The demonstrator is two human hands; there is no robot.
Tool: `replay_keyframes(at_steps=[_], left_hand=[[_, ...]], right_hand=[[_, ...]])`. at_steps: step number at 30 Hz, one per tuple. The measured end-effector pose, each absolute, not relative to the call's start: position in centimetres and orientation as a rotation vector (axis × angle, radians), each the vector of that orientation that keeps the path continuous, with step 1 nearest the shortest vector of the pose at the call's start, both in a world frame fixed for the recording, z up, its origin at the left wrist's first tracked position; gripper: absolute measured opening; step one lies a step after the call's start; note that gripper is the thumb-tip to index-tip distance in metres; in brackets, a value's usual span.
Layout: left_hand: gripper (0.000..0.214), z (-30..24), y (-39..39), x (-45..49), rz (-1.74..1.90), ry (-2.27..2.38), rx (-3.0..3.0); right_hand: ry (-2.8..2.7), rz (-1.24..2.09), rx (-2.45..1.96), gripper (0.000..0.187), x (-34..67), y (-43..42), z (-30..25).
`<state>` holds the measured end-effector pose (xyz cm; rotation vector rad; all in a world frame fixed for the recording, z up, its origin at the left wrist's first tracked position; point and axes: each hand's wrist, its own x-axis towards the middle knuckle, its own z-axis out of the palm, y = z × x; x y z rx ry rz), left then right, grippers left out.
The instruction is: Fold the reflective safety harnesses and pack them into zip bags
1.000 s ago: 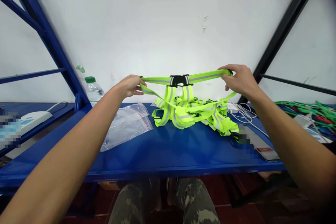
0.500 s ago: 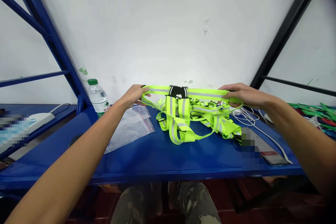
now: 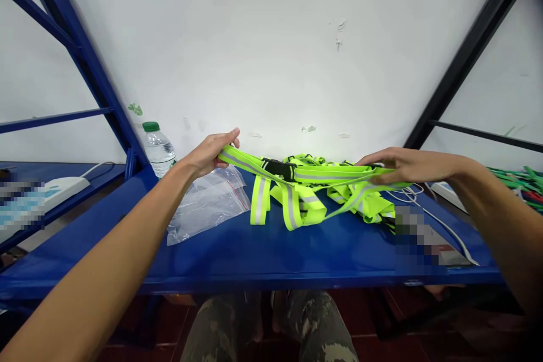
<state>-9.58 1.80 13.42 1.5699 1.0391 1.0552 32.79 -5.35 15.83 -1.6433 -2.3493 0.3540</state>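
A neon yellow reflective strap harness (image 3: 322, 174) with grey stripes stretches between my hands above the blue table. My left hand (image 3: 211, 154) is closed on its left end, thumb pointing up. At the other end, my right hand (image 3: 392, 165) grips the straps, its fingers partly hidden behind them. A black connector piece (image 3: 279, 169) joins the bands left of the middle. Loose loops (image 3: 297, 209) hang below and reach the tabletop. Behind and to the right lies a heap of similar yellow straps (image 3: 369, 203), partly covered by the held one.
Clear plastic zip bags (image 3: 207, 203) lie on the blue table (image 3: 237, 260) by my left arm, with a water bottle (image 3: 158, 150) behind. At right are a partly blurred phone (image 3: 449, 251), white cables (image 3: 449, 232) and green cords (image 3: 517, 184). Blue and black posts frame the sides.
The strap has gone from level to slanting down on the right, and its black piece sits lower and flatter. My right hand moved lower and slightly right; my left hand shifted slightly left.
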Motion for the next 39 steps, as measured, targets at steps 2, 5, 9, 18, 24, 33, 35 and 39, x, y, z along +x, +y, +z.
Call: replay_keyframes(at_steps=[2, 5, 9, 18, 24, 33, 35, 39], left_hand=[[0.036, 13.4, 1.2, -10.0, 0.922, 0.998, 1.699], [0.038, 13.0, 1.0, -9.9, 0.836, 1.046, 1.842], [0.042, 12.2, 1.7, -9.3, 0.96, 1.093, 1.868], [0.051, 12.1, 2.1, -9.2, 1.048, 1.087, 1.75], [0.04, 12.9, 1.4, -9.5, 0.986, 1.027, 1.738], [0.048, 12.4, 1.6, -10.9, 0.81, 1.009, 1.759], [0.033, 12.4, 1.3, -10.5, 0.85, 1.066, 1.79], [0.016, 13.0, 0.4, -9.8, 0.921, 1.09, 1.804]], right_hand=[[-2.332, 0.686, -1.552, 0.037, 33.6, -5.1, 15.9], [-2.145, 0.783, -1.447, 0.031, 34.8, -4.7, 15.9], [-1.99, 0.844, -1.432, 0.027, 35.0, -5.0, 15.3], [-1.367, 1.085, -1.156, 0.027, 33.1, -4.9, 11.7], [-1.174, 1.232, -0.884, 0.028, 31.6, -5.7, 12.0], [-1.55, 1.393, -1.007, 0.061, 34.9, -7.9, 11.9], [-1.528, 1.362, -1.006, 0.065, 35.0, -8.3, 11.8], [-1.518, 1.374, -0.925, 0.071, 34.1, -9.0, 11.8]])
